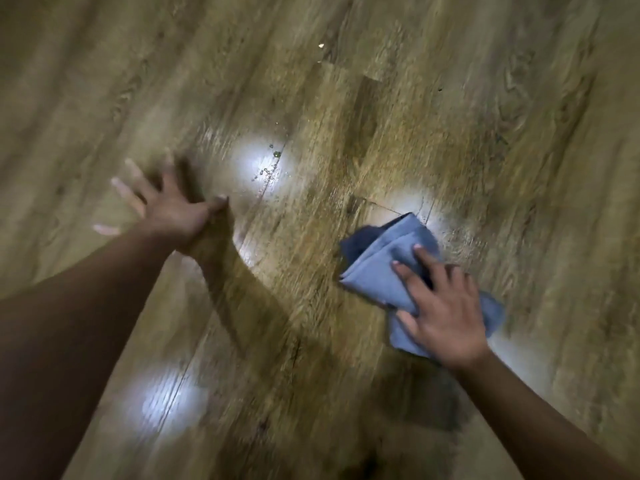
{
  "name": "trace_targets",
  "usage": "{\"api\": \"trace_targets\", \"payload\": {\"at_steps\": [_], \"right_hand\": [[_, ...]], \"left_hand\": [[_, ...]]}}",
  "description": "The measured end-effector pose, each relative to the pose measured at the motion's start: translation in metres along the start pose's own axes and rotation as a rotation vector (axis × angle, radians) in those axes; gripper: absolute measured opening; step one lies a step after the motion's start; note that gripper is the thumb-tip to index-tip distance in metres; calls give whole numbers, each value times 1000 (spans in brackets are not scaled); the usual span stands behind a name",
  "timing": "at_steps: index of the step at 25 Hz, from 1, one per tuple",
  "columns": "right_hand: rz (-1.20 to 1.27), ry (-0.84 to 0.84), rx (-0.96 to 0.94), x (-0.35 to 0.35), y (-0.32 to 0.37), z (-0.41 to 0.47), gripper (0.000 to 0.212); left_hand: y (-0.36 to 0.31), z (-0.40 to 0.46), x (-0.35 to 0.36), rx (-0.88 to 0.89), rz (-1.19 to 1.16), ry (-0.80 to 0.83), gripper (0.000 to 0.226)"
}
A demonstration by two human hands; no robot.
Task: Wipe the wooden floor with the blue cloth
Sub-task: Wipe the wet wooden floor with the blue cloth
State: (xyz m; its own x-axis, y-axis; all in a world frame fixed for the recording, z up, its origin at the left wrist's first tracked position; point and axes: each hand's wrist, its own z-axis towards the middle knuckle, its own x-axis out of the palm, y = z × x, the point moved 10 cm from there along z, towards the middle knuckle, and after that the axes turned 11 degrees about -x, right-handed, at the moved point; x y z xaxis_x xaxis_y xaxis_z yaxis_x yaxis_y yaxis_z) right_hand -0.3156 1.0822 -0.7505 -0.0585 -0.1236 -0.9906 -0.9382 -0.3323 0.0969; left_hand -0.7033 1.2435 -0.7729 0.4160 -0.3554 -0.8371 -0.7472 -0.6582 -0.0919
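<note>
Right hand (446,317) fingers spread, pressing blue cloth (381,271) flat; left hand (169,209) splayed. Sweep toward droplets (273,157) beyond fingertips, pressure even.

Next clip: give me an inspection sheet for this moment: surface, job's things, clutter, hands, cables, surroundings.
Surface: brown wood-grain plank floor, glossy, with bright light reflections; small droplets near one reflection, beyond the hands.
Job's things: crumpled blue fabric cloth lying on the floor, partly under the right hand.
Clutter: one small pale speck on the floor at the far side; nothing else seen.
Hands: right hand presses on the cloth with straight, spread fingers, no curled grip. Left hand is spread open over bare floor, blurred; contact with the floor cannot be told.
Cables: nothing seen.
Surroundings: only floor in view; the picture is motion-blurred.
</note>
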Motion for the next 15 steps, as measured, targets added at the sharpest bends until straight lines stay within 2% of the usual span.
{"api": "trace_targets", "payload": {"at_steps": [2, 6, 9, 10, 12, 15], "right_hand": [[-11, -28, 101, -6, -35, 12, 74], [-16, -135, 431, -22, -74, 86, 57], [-57, -163, 623, -31, -65, 175, 52], [-72, -158, 611, -32, -48, 207, 52], [-74, -131, 472, -31, 2, 259, 54], [-88, -84, 130, -23, 103, 277, 64]], "left_hand": [[34, 12, -1, -148, -84, 90, 124], [40, 26, 13, -137, -90, 195, 130], [44, 34, 17, -118, -49, 221, 135], [44, 35, 18, -112, -53, 238, 136], [43, 32, 22, -105, -44, 249, 136], [41, 35, 19, -151, -94, 227, 111]]}}
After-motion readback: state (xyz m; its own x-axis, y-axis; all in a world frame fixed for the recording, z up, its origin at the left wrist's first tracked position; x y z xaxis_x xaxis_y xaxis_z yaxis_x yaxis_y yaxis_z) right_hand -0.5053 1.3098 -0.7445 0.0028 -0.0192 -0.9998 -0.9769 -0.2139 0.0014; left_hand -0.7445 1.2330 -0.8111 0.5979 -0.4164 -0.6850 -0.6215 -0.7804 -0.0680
